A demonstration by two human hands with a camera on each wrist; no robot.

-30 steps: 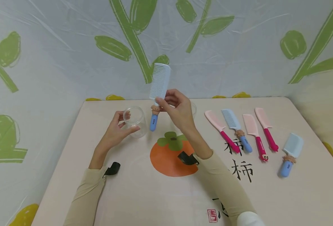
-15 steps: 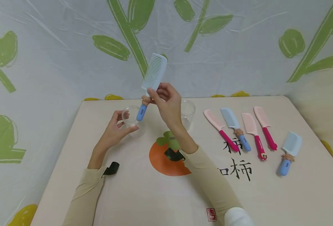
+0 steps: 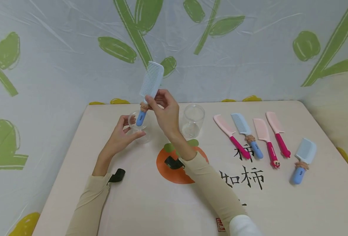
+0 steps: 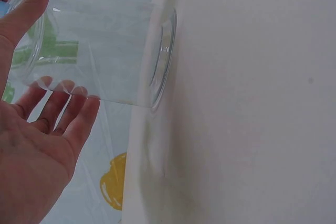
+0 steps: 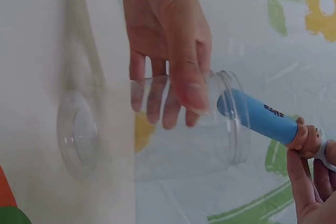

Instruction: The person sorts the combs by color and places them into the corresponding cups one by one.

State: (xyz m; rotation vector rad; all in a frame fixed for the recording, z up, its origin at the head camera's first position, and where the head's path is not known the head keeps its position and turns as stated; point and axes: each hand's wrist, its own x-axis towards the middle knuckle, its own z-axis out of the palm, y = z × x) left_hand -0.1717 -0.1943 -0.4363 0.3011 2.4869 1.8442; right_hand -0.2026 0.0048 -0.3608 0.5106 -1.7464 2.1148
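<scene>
Comb and clear jar meet at the jar's mouth: the comb leans above it, toothed end up, its blue handle slanting down with the tip seemingly just inside the rim. Above and to the right of the jar, the right hand pinches the comb at its neck, by the small brown figure. The left hand holds the jar from its left side — thumb in front, fingers behind — and the jar appears to stand upright on the table. The two hands are near each other but apart.

The slant is what I would watch: lowered at this tilt, the handle could catch the rim or wall and shove the jar over, should the left hand's hold prove light. With the broad head above the pinch, a slack grip could let the comb swivel. Released inside, it might topple such a light-looking jar. The second jar, near the jar on its right, could be knocked if the right hand swings back carelessly. Farther right of the jar — well apart — lie another blue comb, three pink-headed pieces and a blue paddle-shaped piece, seemingly safe.
</scene>
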